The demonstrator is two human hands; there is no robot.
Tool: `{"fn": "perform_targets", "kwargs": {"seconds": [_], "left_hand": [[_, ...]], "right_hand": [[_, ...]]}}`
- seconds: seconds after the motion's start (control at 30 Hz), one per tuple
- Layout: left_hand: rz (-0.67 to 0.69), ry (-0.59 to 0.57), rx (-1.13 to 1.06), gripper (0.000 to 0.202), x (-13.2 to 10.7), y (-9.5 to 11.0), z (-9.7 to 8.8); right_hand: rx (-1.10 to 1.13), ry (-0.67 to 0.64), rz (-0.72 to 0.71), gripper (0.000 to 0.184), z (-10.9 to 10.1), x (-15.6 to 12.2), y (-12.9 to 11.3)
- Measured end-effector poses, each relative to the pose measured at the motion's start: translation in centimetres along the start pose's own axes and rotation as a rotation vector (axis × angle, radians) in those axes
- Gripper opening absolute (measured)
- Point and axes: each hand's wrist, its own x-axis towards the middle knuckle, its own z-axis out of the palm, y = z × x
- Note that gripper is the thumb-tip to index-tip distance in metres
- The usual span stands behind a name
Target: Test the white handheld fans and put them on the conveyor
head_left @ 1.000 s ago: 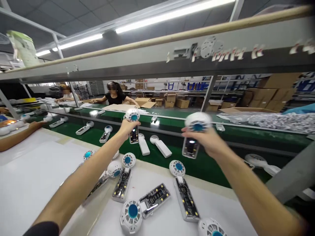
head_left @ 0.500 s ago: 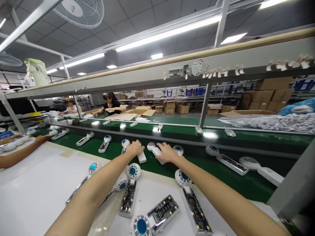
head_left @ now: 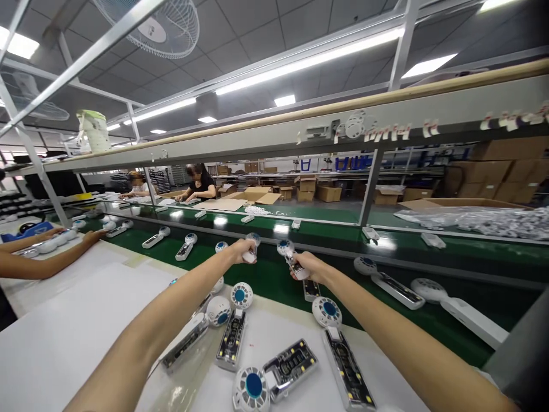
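My left hand [head_left: 241, 250] is closed round a white round-headed device [head_left: 254, 238] above the green belt; its body is mostly hidden in my fingers. Over the belt to the right, my right hand [head_left: 309, 266] grips a second round-headed device [head_left: 285, 247], its blue-centred disc tilted upward and its boxy body partly under my fingers. Below that hand lies another boxy body [head_left: 311, 290] with a dark circuit board. Between my forearms, on the white tabletop, are several similar devices, one with a blue disc and clear-cased circuit board [head_left: 290, 366].
The green conveyor belt [head_left: 268, 274] runs across in front, carrying more devices, such as a white one [head_left: 476, 317] at right. A metal post [head_left: 371, 186] and an overhead rail [head_left: 257, 133] stand beyond. At left, a co-worker's arms [head_left: 55, 260] reach over the table edge.
Both hands have closed on devices that lay on the belt and raised them. The one in my right hand has turned so its blue disc shows. The view has shifted slightly left.
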Motion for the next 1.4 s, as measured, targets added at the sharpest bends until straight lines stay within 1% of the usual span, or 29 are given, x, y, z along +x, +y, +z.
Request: {"fn": "perform_targets", "kwargs": {"seconds": [0.07, 0.13, 0.2, 0.27, 0.3, 0.33, 0.4, 0.5, 0.6, 0.73, 0.83, 0.93, 1.17, 1.4], "left_hand": [[0.086, -0.06, -0.075, 0.032, -1.6, 1.0, 0.6], [0.199, -0.129, -0.152, 0.031, -4.1, 1.8, 1.4], [0.322, -0.223, -0.233, 0.04, -7.2, 2.3, 2.4], [0.442, -0.351, -0.308, 0.051, -10.4, 2.4, 3.5], [0.479, -0.402, -0.335, 0.055, -11.8, 2.3, 4.1], [0.51, -0.439, -0.358, 0.058, -13.0, 2.1, 4.7], [0.543, -0.464, -0.389, 0.066, -14.4, 1.6, 5.8], [0.583, -0.477, -0.422, 0.077, -14.8, 0.9, 7.1], [0.585, -0.494, -0.4, 0.08, -14.2, 0.4, 7.5], [0.597, -0.495, -0.352, 0.079, -13.6, 0.2, 7.4], [0.601, -0.505, -0.336, 0.081, -13.6, 0.2, 7.4], [0.614, -0.504, -0.32, 0.08, -13.5, 0.3, 7.4], [0.678, -0.532, -0.301, 0.069, -13.0, 0.1, 7.1], [0.657, -0.476, -0.347, 0.067, -13.2, 0.0, 7.4]], "right_hand": [[0.155, 0.013, -0.089, 0.029, -1.2, -2.4, -0.7], [0.291, 0.04, -0.221, 0.039, -2.4, -5.1, -1.4], [0.382, 0.056, -0.349, 0.053, -3.3, -7.9, -1.9], [0.451, 0.037, -0.477, 0.066, -4.0, -10.3, -2.1], [0.48, 0.017, -0.54, 0.073, -4.3, -11.4, -2.0], [0.505, -0.005, -0.598, 0.079, -4.5, -12.3, -1.9], [0.543, -0.036, -0.678, 0.088, -4.8, -13.9, -1.6], [0.564, -0.054, -0.697, 0.089, -4.9, -15.4, -1.2], [0.543, -0.056, -0.744, 0.087, -5.1, -15.8, -0.9], [0.477, -0.03, -0.765, 0.089, -5.6, -15.4, -0.8], [0.488, -0.015, -0.761, 0.088, -5.8, -15.0, -0.8], [0.499, -0.023, -0.78, 0.084, -5.7, -14.7, -0.7], [0.488, -0.007, -0.792, 0.082, -5.5, -14.4, -0.3], [0.504, -0.012, -0.741, 0.084, -5.4, -14.6, -0.4]]}}
